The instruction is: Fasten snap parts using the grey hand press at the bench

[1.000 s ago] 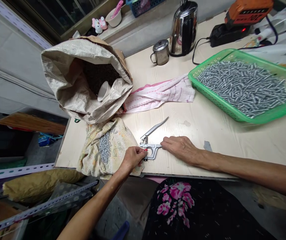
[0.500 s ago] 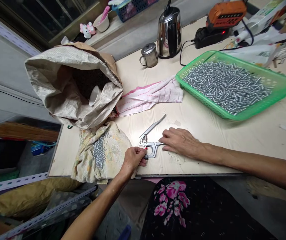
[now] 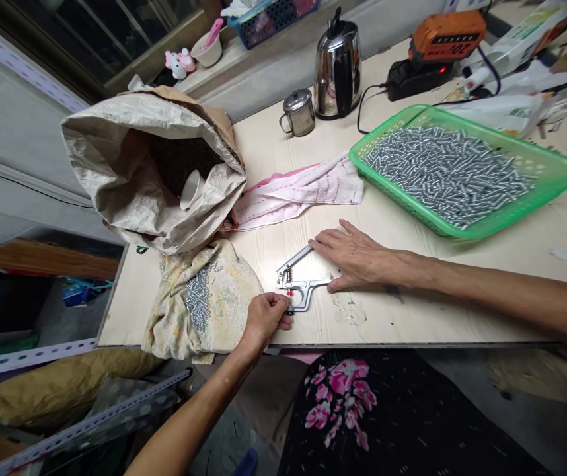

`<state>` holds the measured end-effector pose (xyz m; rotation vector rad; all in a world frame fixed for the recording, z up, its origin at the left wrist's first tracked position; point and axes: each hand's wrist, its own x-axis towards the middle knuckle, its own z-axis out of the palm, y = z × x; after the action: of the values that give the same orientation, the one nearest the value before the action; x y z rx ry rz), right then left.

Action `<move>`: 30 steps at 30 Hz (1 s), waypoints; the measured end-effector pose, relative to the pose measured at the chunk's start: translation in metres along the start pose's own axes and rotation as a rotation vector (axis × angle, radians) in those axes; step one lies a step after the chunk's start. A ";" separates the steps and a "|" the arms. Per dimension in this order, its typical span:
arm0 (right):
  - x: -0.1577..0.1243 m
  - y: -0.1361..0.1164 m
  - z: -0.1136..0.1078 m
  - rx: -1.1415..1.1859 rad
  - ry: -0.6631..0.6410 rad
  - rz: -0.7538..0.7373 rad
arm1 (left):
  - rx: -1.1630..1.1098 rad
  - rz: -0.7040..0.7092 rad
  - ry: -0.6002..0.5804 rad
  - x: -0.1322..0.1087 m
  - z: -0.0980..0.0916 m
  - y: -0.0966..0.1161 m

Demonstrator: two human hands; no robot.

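Observation:
Silver hand-press pliers [image 3: 305, 295], like snap-fastener pliers, lie on the table with their handles spread apart and a spring between them. At the jaw end my left hand [image 3: 265, 315] is closed, fingertips pinched together; whatever small thing they hold is hidden. My right hand [image 3: 355, 256] is spread open at the handles, its fingertips at the upper handle's end and its thumb by the lower handle's end. Left of the pliers, small silver metal pieces [image 3: 197, 301] form a pile on a patterned yellow cloth [image 3: 236, 307].
A green basket [image 3: 466, 228] full of silver metal pins stands at right. An open woven sack [image 3: 100, 192] holding a white cup [image 3: 191, 190] is at left. Behind are a pink-and-white towel [image 3: 308, 188], a lidded mug [image 3: 298, 114], a kettle [image 3: 337, 69] and a battery charger [image 3: 419, 79].
My right hand has opened and moved up from the lower handle, its fingers now reaching the upper handle. My left hand stays pinched at the jaws.

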<state>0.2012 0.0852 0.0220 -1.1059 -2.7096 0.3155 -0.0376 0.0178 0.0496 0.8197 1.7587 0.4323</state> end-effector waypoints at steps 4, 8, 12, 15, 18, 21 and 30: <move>0.000 -0.004 -0.003 -0.023 -0.005 0.012 | 0.017 0.022 -0.010 0.002 0.000 -0.003; -0.002 -0.007 -0.003 -0.049 -0.001 0.005 | 0.029 0.022 -0.021 0.004 -0.001 -0.004; -0.002 -0.009 -0.007 -0.048 -0.014 -0.005 | 0.133 0.038 -0.042 0.003 -0.005 -0.008; -0.001 -0.010 -0.009 -0.012 -0.025 -0.016 | 0.464 0.341 0.109 -0.002 -0.006 -0.008; 0.000 -0.011 -0.008 0.040 -0.030 -0.014 | 0.768 0.770 0.232 0.000 0.002 0.000; -0.001 -0.012 -0.008 0.091 -0.044 0.022 | 0.912 1.048 0.082 0.016 0.016 0.015; -0.018 -0.004 -0.009 0.047 -0.045 0.166 | 1.081 1.151 -0.074 0.042 0.027 0.033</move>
<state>0.2138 0.0712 0.0298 -1.3289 -2.6390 0.4320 -0.0094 0.0672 0.0334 2.5849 1.1909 0.1114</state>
